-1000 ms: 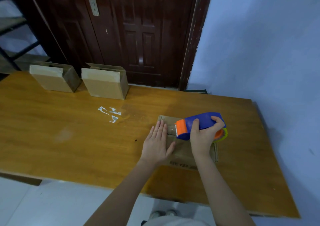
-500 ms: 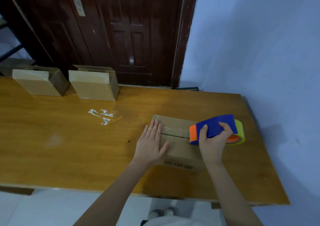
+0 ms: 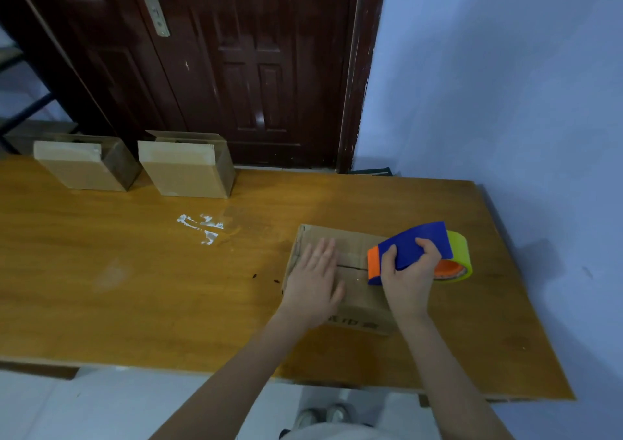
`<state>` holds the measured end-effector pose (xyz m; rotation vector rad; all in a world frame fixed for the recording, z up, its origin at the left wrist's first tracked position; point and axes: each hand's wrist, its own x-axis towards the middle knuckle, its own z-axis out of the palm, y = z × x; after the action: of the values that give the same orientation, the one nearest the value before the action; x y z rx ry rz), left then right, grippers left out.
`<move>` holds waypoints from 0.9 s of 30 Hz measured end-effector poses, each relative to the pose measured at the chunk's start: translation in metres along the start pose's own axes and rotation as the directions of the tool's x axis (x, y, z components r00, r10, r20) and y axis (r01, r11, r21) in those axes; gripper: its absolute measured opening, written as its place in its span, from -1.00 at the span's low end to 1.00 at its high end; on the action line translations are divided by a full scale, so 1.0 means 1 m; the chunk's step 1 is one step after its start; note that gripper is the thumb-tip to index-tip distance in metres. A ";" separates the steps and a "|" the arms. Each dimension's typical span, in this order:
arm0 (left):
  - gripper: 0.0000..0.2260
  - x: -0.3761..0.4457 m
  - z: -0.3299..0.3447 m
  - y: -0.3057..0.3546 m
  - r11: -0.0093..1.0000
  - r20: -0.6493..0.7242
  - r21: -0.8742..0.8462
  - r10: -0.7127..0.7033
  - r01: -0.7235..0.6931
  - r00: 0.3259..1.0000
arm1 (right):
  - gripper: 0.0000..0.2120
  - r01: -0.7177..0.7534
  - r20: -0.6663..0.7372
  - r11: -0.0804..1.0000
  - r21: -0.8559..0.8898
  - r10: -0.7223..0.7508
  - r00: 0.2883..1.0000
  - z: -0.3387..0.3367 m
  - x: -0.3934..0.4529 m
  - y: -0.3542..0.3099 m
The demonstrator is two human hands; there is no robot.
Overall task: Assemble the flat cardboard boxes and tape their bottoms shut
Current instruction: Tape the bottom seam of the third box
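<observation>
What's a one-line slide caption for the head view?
Left hand presses flat on the cardboard box while the right hand holds the tape dispenser over its seam.

A wooden table stands against a blue wall. Behind its far edge is a dark brown panelled door.

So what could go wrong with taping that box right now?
The tape dispenser in the right hand sits near the right end of the box, so the strip might stop short or drift off the seam. Only the flat left hand steadies the box; a hard pull could slide it along the smooth table.
</observation>
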<state>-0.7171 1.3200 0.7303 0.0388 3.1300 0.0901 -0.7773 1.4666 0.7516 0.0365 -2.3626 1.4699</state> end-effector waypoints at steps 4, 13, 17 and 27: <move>-0.31 0.004 0.010 0.028 0.984 0.001 -0.158 0.079 -0.078 0.997 | -0.60 0.020 0.007 1.000 -0.023 -0.020 1.000 0.001 -0.001 0.003; -0.33 0.002 0.017 0.018 0.990 0.002 -0.132 0.050 -0.050 0.999 | -0.56 -0.042 -0.011 0.997 0.071 0.043 0.999 0.004 -0.002 0.004; -0.25 -0.007 0.013 0.004 0.993 -0.015 -0.110 -0.034 0.032 0.999 | -0.58 -0.020 0.064 0.994 0.108 0.014 0.998 0.021 -0.005 -0.006; -0.26 -0.001 0.013 -0.001 0.990 0.011 -0.132 -0.037 0.038 0.999 | -0.59 -0.042 0.021 0.977 0.209 0.038 0.999 0.030 0.001 -0.011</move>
<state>-0.7156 1.3198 0.7170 -0.0205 3.1061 0.2963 -0.7841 1.4357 0.7498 0.0549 -2.2237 1.7392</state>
